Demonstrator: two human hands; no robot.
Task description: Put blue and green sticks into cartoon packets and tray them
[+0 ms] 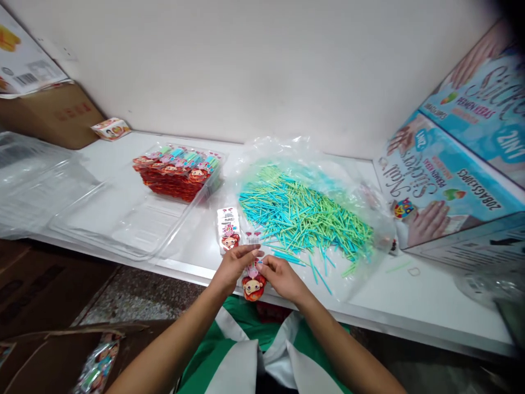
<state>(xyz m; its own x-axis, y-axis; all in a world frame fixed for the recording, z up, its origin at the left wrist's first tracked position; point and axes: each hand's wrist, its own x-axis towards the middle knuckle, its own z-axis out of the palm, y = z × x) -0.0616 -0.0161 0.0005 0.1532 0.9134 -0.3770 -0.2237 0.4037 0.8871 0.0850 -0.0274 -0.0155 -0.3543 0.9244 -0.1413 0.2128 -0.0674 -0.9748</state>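
Note:
A small card packet with a red-haired cartoon face point(253, 288) is held upright at the table's front edge. My left hand point(237, 267) pinches its left side, and my right hand point(280, 275) grips its right side. Close by on the left lies a stack of white printed cards point(228, 230). Behind my right hand, a clear plastic bag point(301, 150) lies spread under a big pile of thin green and blue sticks point(303, 210). Some sticks reach close to my fingers.
A clear tray point(151, 253) at the left holds stacked red packets point(174, 178). More clear trays point(28, 186) lie further left. Brown cartons point(53, 115) and a small box point(110, 129) stand behind. Blue printed boxes point(443, 186) stand at the right. An open carton with packets point(98, 364) is below.

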